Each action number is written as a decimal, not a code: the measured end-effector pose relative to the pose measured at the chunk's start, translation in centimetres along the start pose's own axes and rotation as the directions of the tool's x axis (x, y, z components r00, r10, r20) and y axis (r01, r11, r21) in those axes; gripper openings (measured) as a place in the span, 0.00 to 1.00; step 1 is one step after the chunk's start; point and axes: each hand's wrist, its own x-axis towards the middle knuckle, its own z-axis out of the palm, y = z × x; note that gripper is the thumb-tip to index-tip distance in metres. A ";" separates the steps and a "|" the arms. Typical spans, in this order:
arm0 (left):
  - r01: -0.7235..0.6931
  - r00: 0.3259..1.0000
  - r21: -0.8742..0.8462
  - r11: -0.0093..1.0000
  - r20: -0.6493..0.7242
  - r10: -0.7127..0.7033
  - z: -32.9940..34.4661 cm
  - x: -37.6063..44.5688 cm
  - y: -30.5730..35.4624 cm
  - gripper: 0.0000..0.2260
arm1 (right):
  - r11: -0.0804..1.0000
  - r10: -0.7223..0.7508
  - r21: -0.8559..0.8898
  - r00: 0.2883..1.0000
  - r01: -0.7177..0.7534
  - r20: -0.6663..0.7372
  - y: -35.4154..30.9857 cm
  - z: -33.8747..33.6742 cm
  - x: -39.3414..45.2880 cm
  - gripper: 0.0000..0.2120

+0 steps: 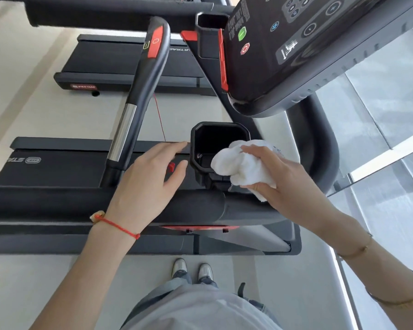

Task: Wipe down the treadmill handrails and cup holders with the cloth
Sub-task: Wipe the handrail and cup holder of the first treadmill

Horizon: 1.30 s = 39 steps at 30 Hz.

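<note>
Two hands work at the near cup holder, a black square-mouthed well below the console. The right hand grasps the bunched white cloth, which sits at the holder's right rim and partly over its mouth. The left hand is released, fingers straight, its fingertips reaching toward the holder's left edge beside a small red clip; whether they touch the plastic I cannot tell.

Several things could go wrong. A thin red cord runs down toward that clip, probably a safety key; a sweep of the left hand or a loose fold of cloth could snag it and pull it free. The cloth is wadded thick, so it may skim the rim and miss the well's corners and floor. Reaching up to the handrail, a sleeve or cloth could press the red button pad there, or the console's green and red keys.

Readable writing is scant: "STA" on the near deck, upside down and cut off, and "TRAC" on the far treadmill. Console text is too small to read.
</note>
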 end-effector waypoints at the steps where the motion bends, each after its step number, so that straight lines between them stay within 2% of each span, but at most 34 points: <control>1: -0.003 1.000 0.007 1.000 -0.011 0.003 -0.1 -0.5 0.1 0.18 | 1.000 -0.005 0.003 1.000 0.005 0.013 -0.2 0.0 -0.1 0.25; 8: 0.044 0.998 0.071 0.996 -0.044 -0.041 -0.2 -3.6 0.3 0.17 | 0.985 -0.162 -0.029 0.977 0.167 0.139 -1.4 0.8 -0.8 0.26; 13: 0.042 0.997 0.102 0.994 -0.076 -0.034 -0.5 -5.0 0.2 0.16 | 0.949 -0.301 -0.018 0.923 0.315 0.239 -2.4 1.4 -0.4 0.29; 16: 0.038 0.996 0.123 0.992 -0.090 -0.027 -0.8 -5.7 -0.4 0.15 | 0.916 -0.350 -0.080 0.879 0.394 0.325 -2.2 1.2 -0.5 0.29; 23: 0.016 0.994 0.143 0.990 -0.111 0.000 -1.3 -6.5 -2.3 0.12 | 0.812 -0.445 -0.286 0.857 0.509 0.259 -2.0 1.8 -2.7 0.30; 32: -0.123 0.991 0.137 0.983 -0.036 0.129 -3.2 -6.8 -5.6 0.11 | 0.796 -0.347 -0.497 0.933 0.346 0.094 -5.1 6.2 -2.9 0.29; 36: -0.126 0.991 0.138 0.982 -0.027 0.131 -4.8 -7.3 -7.8 0.10 | 0.779 -0.266 -0.586 0.964 0.221 0.009 -8.5 9.4 -0.8 0.24; 39: -0.135 0.990 0.140 0.981 -0.014 0.138 -6.1 -7.5 -9.6 0.11 | 0.793 -0.222 -0.583 0.975 0.178 -0.005 -9.8 10.7 -0.6 0.25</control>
